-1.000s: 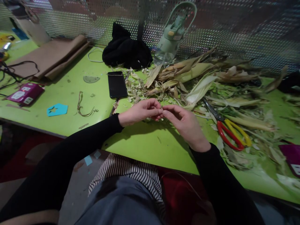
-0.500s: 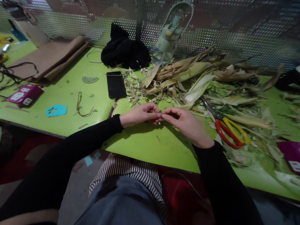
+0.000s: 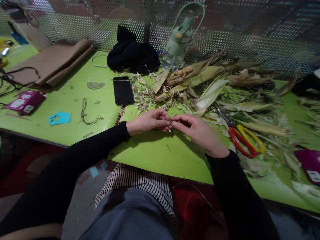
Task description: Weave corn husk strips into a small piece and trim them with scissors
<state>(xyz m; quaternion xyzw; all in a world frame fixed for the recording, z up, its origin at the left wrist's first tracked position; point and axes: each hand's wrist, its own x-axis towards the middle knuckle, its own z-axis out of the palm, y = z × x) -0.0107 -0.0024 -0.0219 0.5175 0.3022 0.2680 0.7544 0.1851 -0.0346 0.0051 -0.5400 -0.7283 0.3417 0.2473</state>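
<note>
Above the green table (image 3: pixel 155 156), my left hand (image 3: pixel 151 121) and my right hand (image 3: pixel 197 131) meet fingertip to fingertip. Both are closed in a pinch. Whatever lies between the fingers is small, and I cannot make out its kind. Just behind the hands spread dry shreds (image 3: pixel 143 91) and a heap of corn husks (image 3: pixel 195 75). To the right of my right hand lie scissors (image 3: pixel 246 141) with one red and one yellow handle. A black phone (image 3: pixel 123 90) rests beyond my left wrist.
Left on the table are a twisted cord (image 3: pixel 86 115), a blue paper tag (image 3: pixel 59 118), a half-round protractor (image 3: pixel 95 85), a purple packet (image 3: pixel 25 101) and brown paper (image 3: pixel 52 61). A black cloth (image 3: pixel 133 53) and a green water bottle (image 3: pixel 178 43) stand against the perforated panel (image 3: pixel 232 30).
Both hands stay together at nearly the same spot, with only a slight shift of the fingers. The whole view has moved a little.
</note>
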